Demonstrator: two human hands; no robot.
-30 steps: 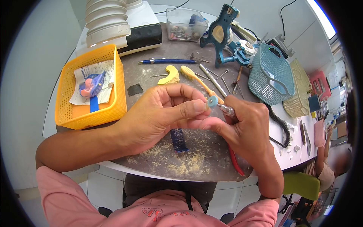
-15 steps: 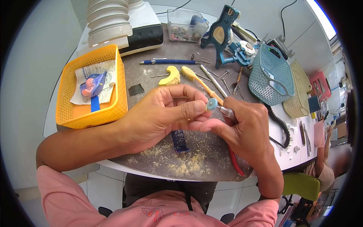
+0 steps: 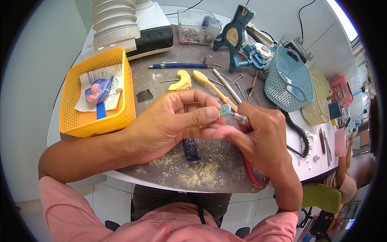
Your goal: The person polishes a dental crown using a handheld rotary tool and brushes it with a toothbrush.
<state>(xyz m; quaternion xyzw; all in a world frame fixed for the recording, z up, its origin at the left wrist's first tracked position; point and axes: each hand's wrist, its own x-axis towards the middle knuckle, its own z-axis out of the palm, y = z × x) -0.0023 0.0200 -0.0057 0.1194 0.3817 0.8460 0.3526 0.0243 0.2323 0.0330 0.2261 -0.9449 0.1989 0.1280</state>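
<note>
My right hand [image 3: 260, 127] is wrapped round a metal rotary handpiece [image 3: 241, 118] that carries a small light-blue disc [image 3: 225, 109]. The disc sits at the fingertips of my left hand [image 3: 181, 117], whose thumb and index finger pinch a tiny yellowish piece, mostly hidden by the fingers. Both hands meet above the grey mat [image 3: 217, 161], which is strewn with yellow dust. Behind them lie a yellow arch-shaped model [image 3: 180, 80] and a yellow brush [image 3: 207, 82]. A dark blue strip [image 3: 190, 150] lies below my left hand.
An orange basket [image 3: 129, 92] holds paper and a pink piece. Behind are a suction hose [image 3: 115, 24], a clear box [image 3: 199, 38], a blue pen [image 3: 185, 65] and a teal articulator [image 3: 238, 36]. At right are a blue basket [image 3: 288, 80], red-handled pliers [image 3: 250, 173] and another person [image 3: 346, 185].
The disc has shifted very slightly at my left fingertips. Both hands keep nearly the same grip and place.
</note>
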